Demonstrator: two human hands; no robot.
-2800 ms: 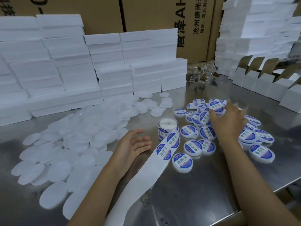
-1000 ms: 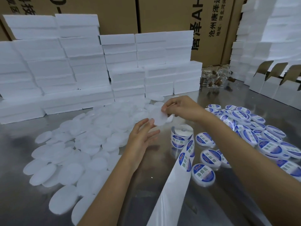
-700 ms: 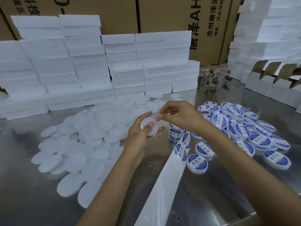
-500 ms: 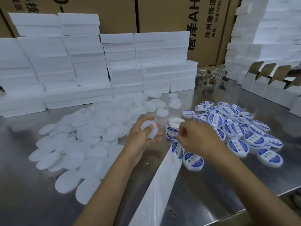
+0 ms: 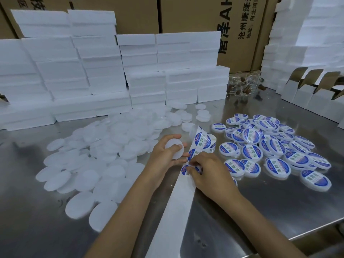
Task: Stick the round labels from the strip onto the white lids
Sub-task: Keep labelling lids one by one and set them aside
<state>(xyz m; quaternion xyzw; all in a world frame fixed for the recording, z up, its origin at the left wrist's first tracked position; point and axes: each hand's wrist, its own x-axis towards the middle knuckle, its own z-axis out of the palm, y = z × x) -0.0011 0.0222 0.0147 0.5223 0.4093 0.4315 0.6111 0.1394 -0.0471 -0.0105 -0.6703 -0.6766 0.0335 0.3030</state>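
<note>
My left hand (image 5: 163, 155) holds one plain white lid (image 5: 175, 148) upright just above the steel table. Beside it, my right hand (image 5: 206, 172) pinches a round blue-and-white label (image 5: 189, 169) at the lower end of the label strip (image 5: 178, 205). The strip runs from the roll (image 5: 202, 140) down toward me as bare white backing. A large pile of plain white lids (image 5: 104, 151) lies to the left. Labelled lids (image 5: 270, 146) are heaped on the right.
Stacks of white foam blocks (image 5: 111, 71) line the back, with cardboard cartons (image 5: 186, 13) behind. Open white cartons (image 5: 312, 95) stand at the right. Clear jars (image 5: 243, 86) lie at the back. The table's front edge (image 5: 279, 237) is at lower right.
My right hand handed a lid to my left hand, then dropped to the strip and took hold of a label. The roll has tipped up as the strip lifted.
</note>
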